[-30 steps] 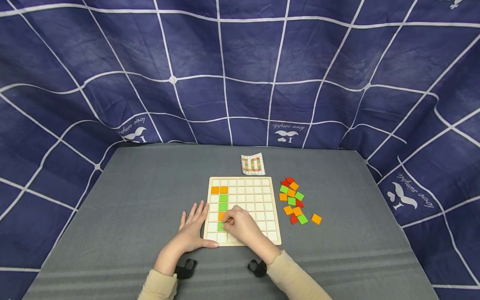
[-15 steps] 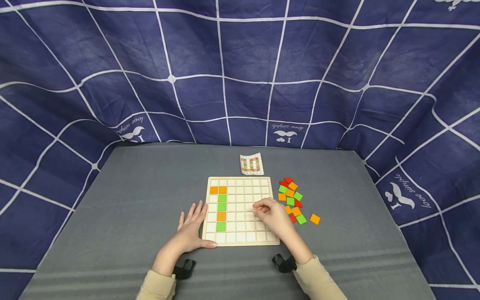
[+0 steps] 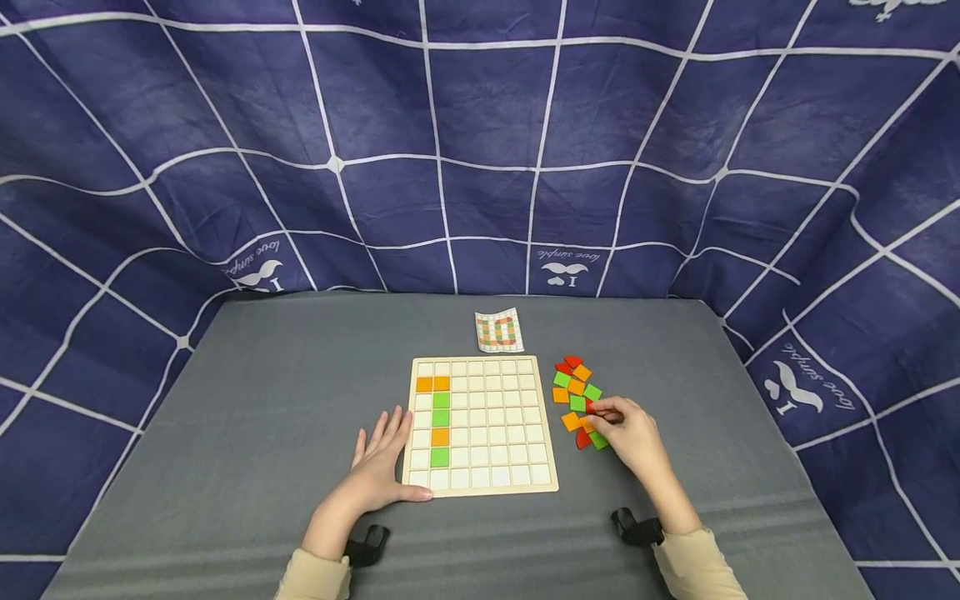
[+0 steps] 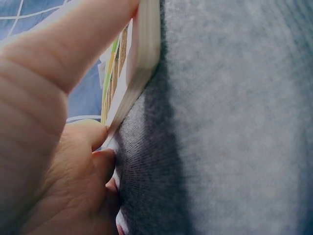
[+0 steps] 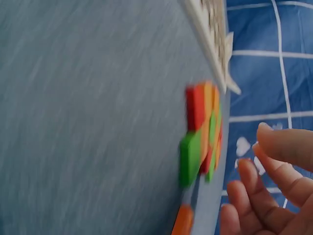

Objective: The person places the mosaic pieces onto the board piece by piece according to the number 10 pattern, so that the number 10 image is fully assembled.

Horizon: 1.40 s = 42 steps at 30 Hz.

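While the left hand [image 3: 378, 473] rests spread against the grid board [image 3: 498, 433], I log likely tile-picking: right hand [image 3: 632, 433] empty, fingers slightly parted, over loose tiles [image 3: 577, 403] right of the board, next move calling for pinching one.

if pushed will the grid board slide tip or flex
The board is likely stiff: its edge looks thick in the left wrist view. Lying flat, it should slide before tipping. Its tiles probably stay put, lying within cells.
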Tool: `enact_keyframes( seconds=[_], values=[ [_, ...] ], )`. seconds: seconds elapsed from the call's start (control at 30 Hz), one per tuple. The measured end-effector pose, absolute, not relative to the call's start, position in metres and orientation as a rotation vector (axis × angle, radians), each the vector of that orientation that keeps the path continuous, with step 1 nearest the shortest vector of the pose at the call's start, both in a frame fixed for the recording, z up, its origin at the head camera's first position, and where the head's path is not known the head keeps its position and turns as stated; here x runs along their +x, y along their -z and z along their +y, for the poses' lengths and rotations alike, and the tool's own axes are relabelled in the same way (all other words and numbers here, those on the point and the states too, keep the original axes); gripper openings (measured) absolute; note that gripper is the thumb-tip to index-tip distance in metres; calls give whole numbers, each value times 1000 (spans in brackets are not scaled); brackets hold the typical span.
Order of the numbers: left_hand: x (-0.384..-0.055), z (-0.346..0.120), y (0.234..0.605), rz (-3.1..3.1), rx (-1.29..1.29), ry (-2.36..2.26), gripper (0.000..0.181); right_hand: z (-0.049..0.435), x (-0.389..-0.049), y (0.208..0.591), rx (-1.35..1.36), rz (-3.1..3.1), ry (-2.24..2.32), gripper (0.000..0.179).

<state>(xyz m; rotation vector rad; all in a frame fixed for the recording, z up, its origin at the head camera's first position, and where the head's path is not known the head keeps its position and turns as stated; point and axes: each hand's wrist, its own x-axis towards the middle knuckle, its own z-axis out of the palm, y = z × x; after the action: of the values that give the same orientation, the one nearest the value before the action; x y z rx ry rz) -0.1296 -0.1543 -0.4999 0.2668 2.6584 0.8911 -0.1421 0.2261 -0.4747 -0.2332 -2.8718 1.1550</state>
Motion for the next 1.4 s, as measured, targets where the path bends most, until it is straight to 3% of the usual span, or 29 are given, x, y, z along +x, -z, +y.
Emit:
enact_keyframes(
  seconds=[0.5,1.07,1.4],
  values=[
    [-128,-155,501,2661,265,-878,130,258,-133,486,-355,-3027,-1038,36],
    [-129,-152,497,2661,261,-948,127,272,-130,481,-530,-3104,-1092,36],
    [-127,-152,495,2685,273,-923,126,268,-127,483,-459,-3026,-1125,28]
  ],
)
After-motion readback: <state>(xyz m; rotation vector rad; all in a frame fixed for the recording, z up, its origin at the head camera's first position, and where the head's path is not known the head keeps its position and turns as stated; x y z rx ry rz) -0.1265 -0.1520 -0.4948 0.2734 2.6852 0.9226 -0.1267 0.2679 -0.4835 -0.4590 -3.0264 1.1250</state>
